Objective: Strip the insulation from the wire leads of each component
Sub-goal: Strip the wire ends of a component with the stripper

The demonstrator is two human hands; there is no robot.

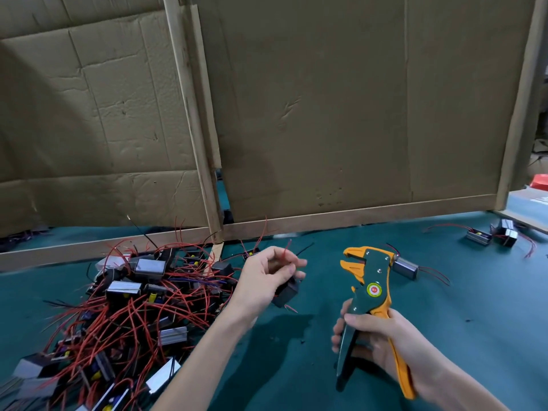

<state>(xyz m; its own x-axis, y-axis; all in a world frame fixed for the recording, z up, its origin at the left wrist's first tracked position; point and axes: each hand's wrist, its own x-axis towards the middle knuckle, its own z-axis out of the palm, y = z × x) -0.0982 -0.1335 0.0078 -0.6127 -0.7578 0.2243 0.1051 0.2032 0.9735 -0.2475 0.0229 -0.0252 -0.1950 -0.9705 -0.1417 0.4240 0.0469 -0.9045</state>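
A component (286, 292) is held by its red lead (286, 253), pinched in the left hand (264, 277), left of the wire stripper (370, 280) gripped by the right hand (382, 342).

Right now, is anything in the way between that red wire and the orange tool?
Nothing visible. The left hand pinches the red wire, the right hand grips the wire stripper, and only bare green mat lies between them.

The pile of parts (118, 307) runs off the bottom-left edge; the left hand (262, 278) half hides a blurred black part (287, 293).
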